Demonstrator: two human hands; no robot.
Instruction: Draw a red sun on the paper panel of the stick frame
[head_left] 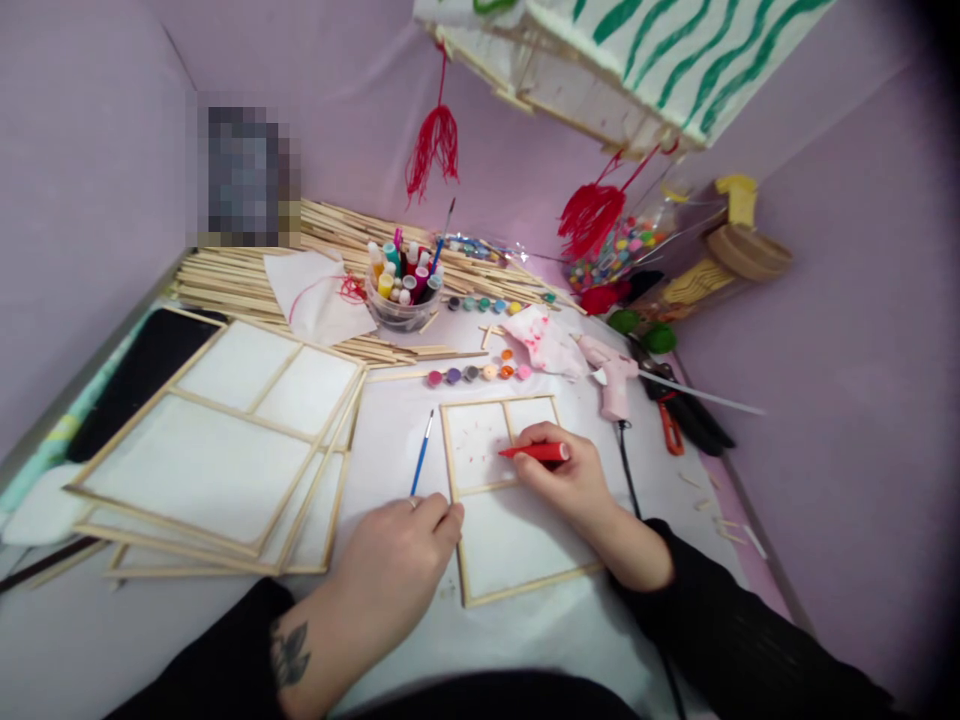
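A red marker (541, 453) is pinched in my right hand (566, 475), its tip on the upper left section of a white panel (525, 540) edged with thin wooden sticks. Faint short red marks form a rough ring in that section. My left hand (401, 560) is closed, thumb and fingers together at the panel's left edge; what lies under the fingers is partly hidden. Just beyond its knuckles is a blue paintbrush (422, 455), bristles pointing away from me, its near end hidden by the hand. Left of this hand several similar stick-framed panels (217, 450) lie stacked askew.
Behind stand a tub of markers (401, 300), small paint pots (471, 374) and piled wooden sticks (232, 280). A pink glue gun (615, 385) and red-handled pliers (671, 425) lie to the right. A painted lantern (645, 90) with red tassels (435, 150) hangs overhead.
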